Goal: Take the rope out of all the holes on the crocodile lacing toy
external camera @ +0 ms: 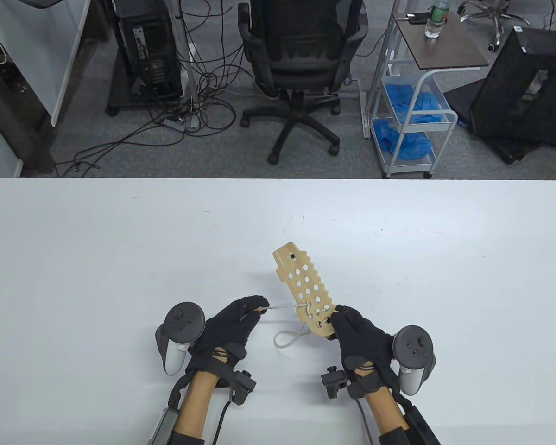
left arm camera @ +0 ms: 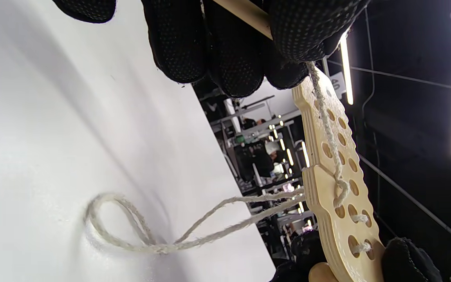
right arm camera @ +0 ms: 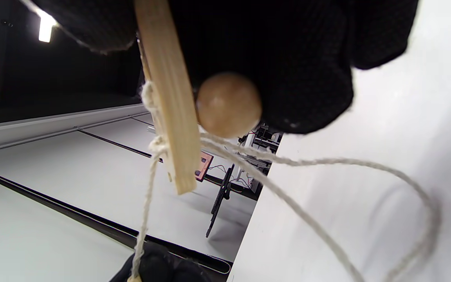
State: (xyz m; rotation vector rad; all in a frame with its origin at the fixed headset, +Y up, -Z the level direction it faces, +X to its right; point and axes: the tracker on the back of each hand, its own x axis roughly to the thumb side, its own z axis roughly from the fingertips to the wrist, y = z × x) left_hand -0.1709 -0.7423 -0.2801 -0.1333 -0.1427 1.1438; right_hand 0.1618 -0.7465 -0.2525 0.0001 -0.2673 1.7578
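Note:
The wooden crocodile board (external camera: 304, 285) with several holes is held tilted above the white table. My right hand (external camera: 339, 321) grips its near end. The white rope (external camera: 287, 308) is laced through a few holes by my right hand. It runs taut to my left hand (external camera: 257, 309), which pinches the rope's wooden needle tip (left arm camera: 245, 13). A slack loop (external camera: 285, 339) hangs from the board's underside onto the table. The left wrist view shows the board (left arm camera: 327, 219) and the rope (left arm camera: 329, 129). In the right wrist view the board (right arm camera: 166, 98) is edge-on beside a wooden bead (right arm camera: 228, 103).
The white table (external camera: 120, 259) stretches wide around both hands. Beyond its far edge stand an office chair (external camera: 301, 60), a computer tower (external camera: 148, 51) with cables, and a cart (external camera: 412, 116) with blue gloves.

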